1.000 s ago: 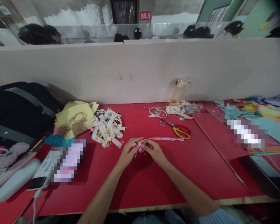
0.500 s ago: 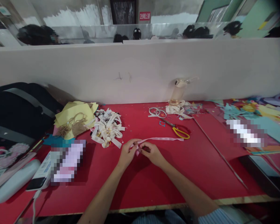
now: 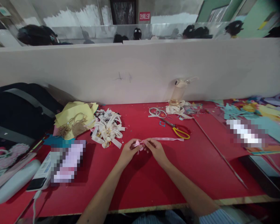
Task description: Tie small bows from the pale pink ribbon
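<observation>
The left hand [image 3: 128,152] and right hand [image 3: 156,150] pinch a pink ribbon [image 3: 168,139] at its bunched end, its long tail lying rightward, nearer the right.

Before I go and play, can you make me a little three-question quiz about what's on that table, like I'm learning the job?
1. Multiple choice: what are the left hand and right hand holding?
A) a black bag
B) a pink ribbon
C) a clear bottle

2. True or false: the scissors lie farther to the right than the pile of white ribbon strips.

3. Fill in the missing word: the tabletop is coloured ____.

Key:
1. B
2. True
3. red
</observation>
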Motion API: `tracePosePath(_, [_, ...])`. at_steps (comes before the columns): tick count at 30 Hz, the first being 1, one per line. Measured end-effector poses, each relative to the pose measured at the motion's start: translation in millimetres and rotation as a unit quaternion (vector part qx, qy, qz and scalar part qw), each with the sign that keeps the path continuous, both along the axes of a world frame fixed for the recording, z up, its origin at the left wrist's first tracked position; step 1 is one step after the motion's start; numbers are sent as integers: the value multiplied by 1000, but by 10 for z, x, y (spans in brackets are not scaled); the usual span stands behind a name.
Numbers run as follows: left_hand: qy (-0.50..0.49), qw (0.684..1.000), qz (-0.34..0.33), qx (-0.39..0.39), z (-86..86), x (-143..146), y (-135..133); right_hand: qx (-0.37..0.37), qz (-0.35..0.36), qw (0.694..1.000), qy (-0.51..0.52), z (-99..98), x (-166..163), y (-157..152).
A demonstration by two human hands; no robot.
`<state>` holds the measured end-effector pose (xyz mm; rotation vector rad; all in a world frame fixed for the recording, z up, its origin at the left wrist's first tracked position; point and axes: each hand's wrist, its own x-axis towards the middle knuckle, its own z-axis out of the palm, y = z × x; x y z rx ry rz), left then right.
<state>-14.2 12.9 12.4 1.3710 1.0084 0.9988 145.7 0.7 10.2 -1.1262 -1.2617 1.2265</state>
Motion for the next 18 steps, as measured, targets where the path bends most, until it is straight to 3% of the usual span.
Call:
tracePosePath(4, [-7, 1000, 0, -18, -7, 5, -5, -1, -30, 999, 22, -8, 5, 6])
tracePosePath(12, [-47, 998, 0, -34, 26, 22, -11, 11, -12, 1000, -4, 16, -18, -15])
tracePosePath(18, [-85, 992, -43, -79, 44, 2, -19, 22, -42, 999, -6, -19, -19, -16])
